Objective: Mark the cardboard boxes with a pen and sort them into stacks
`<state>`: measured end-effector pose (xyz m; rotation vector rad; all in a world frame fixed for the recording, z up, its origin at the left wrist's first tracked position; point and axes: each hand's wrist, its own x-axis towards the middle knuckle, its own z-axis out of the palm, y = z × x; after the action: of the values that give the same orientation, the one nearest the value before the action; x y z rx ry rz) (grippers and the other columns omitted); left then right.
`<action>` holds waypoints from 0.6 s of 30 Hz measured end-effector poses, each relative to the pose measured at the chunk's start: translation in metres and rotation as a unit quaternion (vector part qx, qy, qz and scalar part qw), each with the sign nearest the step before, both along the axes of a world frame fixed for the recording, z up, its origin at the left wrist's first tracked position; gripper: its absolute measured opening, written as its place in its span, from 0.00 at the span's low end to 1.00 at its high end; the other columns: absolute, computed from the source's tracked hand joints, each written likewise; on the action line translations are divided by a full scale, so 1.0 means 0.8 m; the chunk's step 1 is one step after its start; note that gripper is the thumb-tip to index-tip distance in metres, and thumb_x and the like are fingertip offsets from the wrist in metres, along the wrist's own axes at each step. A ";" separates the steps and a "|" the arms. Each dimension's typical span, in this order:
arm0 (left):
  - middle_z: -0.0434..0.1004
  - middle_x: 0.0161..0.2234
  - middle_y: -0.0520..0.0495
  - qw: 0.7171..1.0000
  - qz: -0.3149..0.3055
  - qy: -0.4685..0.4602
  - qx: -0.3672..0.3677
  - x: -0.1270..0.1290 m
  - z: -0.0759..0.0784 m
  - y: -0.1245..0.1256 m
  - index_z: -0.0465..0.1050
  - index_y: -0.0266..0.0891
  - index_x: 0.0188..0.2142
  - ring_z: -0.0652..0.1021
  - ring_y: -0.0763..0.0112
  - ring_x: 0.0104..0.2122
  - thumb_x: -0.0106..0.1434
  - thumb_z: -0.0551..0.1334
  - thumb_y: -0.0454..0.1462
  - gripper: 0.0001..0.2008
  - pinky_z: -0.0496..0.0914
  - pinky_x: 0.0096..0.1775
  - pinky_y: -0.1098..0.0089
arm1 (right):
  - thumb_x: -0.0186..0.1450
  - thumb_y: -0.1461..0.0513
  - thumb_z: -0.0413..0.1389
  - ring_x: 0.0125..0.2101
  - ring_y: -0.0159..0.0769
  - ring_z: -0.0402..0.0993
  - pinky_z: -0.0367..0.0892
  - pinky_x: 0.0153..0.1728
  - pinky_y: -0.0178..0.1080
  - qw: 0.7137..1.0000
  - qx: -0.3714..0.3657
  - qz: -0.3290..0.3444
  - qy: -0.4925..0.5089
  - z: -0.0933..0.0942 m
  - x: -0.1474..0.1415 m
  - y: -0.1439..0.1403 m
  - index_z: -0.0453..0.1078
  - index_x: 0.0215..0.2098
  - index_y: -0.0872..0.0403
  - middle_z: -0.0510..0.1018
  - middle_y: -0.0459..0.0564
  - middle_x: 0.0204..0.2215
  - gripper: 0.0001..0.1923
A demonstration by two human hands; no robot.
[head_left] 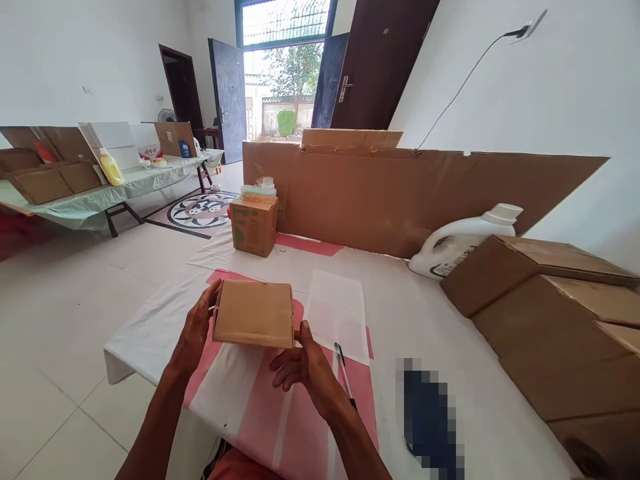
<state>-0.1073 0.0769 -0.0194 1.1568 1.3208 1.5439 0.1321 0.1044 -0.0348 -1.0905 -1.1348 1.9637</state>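
Observation:
A small closed cardboard box is held up between both hands above the pink and white cloth on the table. My left hand presses against its left side, the fingers partly hidden behind the edge. At the lower right corner, the thumb of my right hand touches the box, with the other fingers curled beneath. Right of this hand a pen lies on the cloth. Just beyond the pen is a white sheet of paper.
A larger printed carton stands at the table's far left, near a tall cardboard panel. On the right are a white jug and several brown boxes. A pixelated dark object lies nearer. Another table holds bottles and cartons.

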 end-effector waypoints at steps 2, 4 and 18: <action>0.65 0.71 0.44 0.999 -0.003 0.016 0.037 0.005 -0.003 0.018 0.64 0.47 0.71 0.63 0.49 0.71 0.72 0.55 0.59 0.35 0.60 0.69 0.54 | 0.69 0.31 0.41 0.23 0.40 0.79 0.68 0.22 0.36 0.999 0.026 0.018 -0.042 -0.001 0.001 0.014 0.68 0.57 0.56 0.81 0.53 0.27 0.42; 0.66 0.71 0.43 0.999 0.012 0.028 0.027 0.014 -0.011 0.033 0.62 0.46 0.71 0.64 0.48 0.70 0.70 0.59 0.56 0.35 0.60 0.69 0.53 | 0.69 0.32 0.44 0.27 0.41 0.78 0.69 0.22 0.37 0.991 0.071 0.026 -0.109 -0.009 0.004 0.027 0.69 0.56 0.54 0.81 0.53 0.31 0.40; 0.76 0.61 0.34 0.991 0.128 0.017 0.016 -0.004 -0.085 0.137 0.68 0.39 0.66 0.68 0.42 0.66 0.58 0.55 0.72 0.50 0.65 0.65 0.50 | 0.76 0.50 0.47 0.45 0.50 0.79 0.75 0.44 0.50 0.921 0.318 -0.008 -0.225 -0.059 -0.057 0.124 0.65 0.64 0.50 0.79 0.58 0.49 0.23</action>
<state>-0.1106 0.1862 -0.0871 1.0686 1.5210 1.7391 0.0864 0.2035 -0.0821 -1.1858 -1.8294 1.1857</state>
